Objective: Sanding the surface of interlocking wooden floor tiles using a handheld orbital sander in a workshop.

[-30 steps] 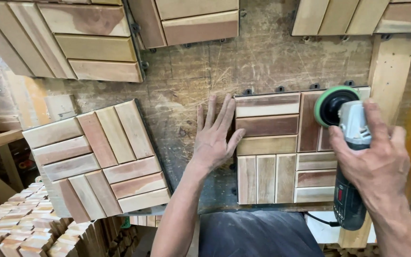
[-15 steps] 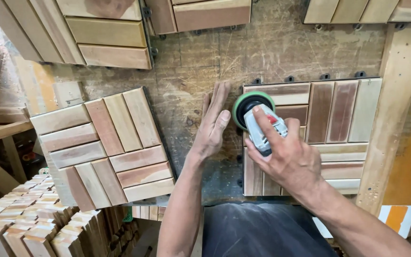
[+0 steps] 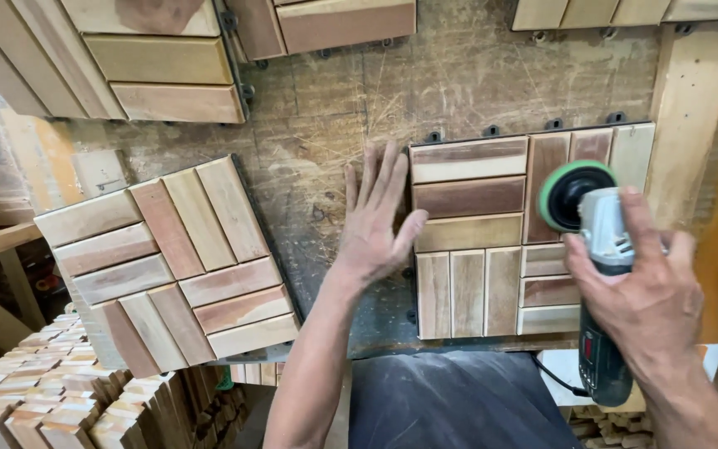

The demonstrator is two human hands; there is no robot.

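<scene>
A square wooden slat tile lies on the scratched workbench in front of me. My left hand rests flat and open against the tile's left edge. My right hand grips a grey and black handheld sander. Its round green-rimmed pad sits on the upper right slats of the tile.
Another slat tile lies tilted at the left of the bench. More tiles line the far edge. A pale wooden batten runs along the right. Stacked wood pieces sit below at the left.
The sander moved left across the tile half a second ago and has now come back to the right side. My left hand stays flat at the tile's left edge.
</scene>
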